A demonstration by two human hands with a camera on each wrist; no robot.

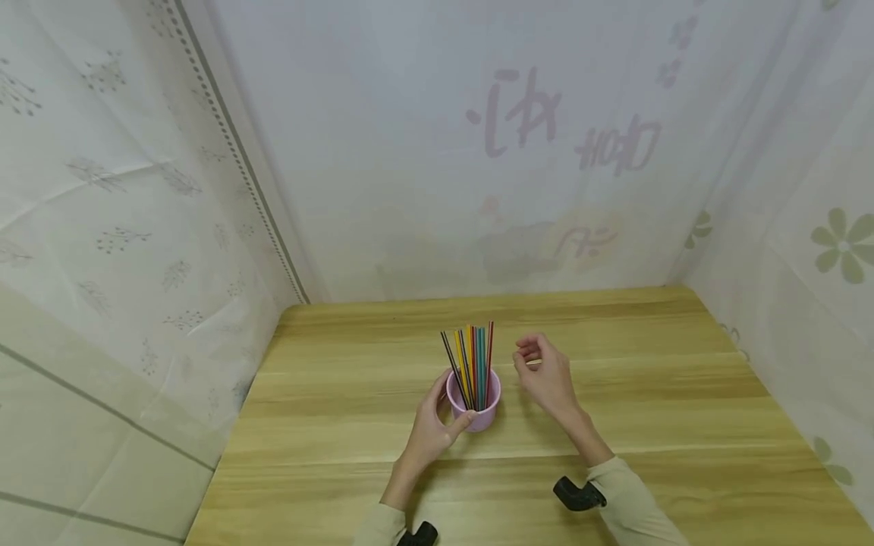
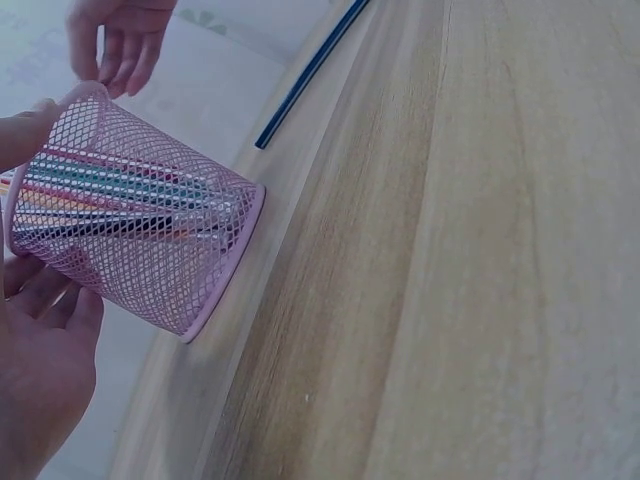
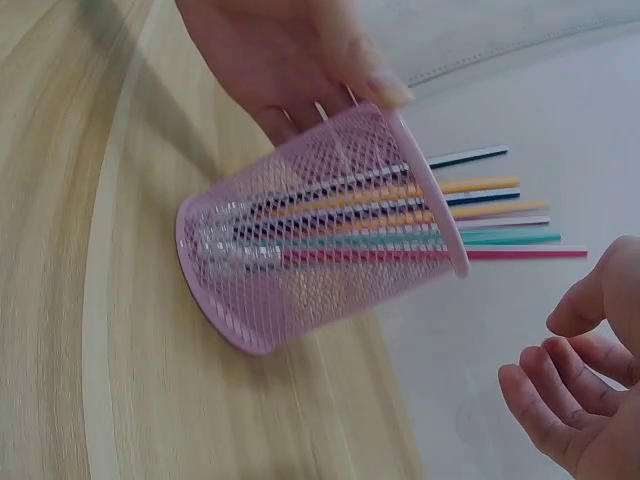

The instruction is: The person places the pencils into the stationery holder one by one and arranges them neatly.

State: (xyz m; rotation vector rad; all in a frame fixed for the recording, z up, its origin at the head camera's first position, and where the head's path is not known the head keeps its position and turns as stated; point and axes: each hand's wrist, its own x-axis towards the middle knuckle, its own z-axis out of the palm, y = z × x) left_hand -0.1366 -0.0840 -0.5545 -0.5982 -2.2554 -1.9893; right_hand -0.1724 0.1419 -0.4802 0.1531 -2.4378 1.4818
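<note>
A pink mesh pen cup (image 1: 481,419) stands on the table with several thin coloured sticks (image 1: 488,356) leaning in it, black, yellow, red and teal among them. My left hand (image 1: 432,428) grips the cup from the left side, thumb at the near rim and fingers behind it; the right wrist view also shows this thumb (image 3: 385,88) on the rim. To the right of the cup, apart from it, my right hand (image 1: 546,377) hovers with loosely bent fingers and nothing between them. In the right wrist view, the sticks' lower ends show blurred through the mesh.
The wood-grain table (image 1: 328,432) ends at a pale printed curtain (image 1: 382,227) behind, with more curtains at both sides. A dark blue rod-like shape (image 2: 310,75) crosses the top of the left wrist view; its kind is unclear. Black mounts (image 1: 579,494) sit on both wrists.
</note>
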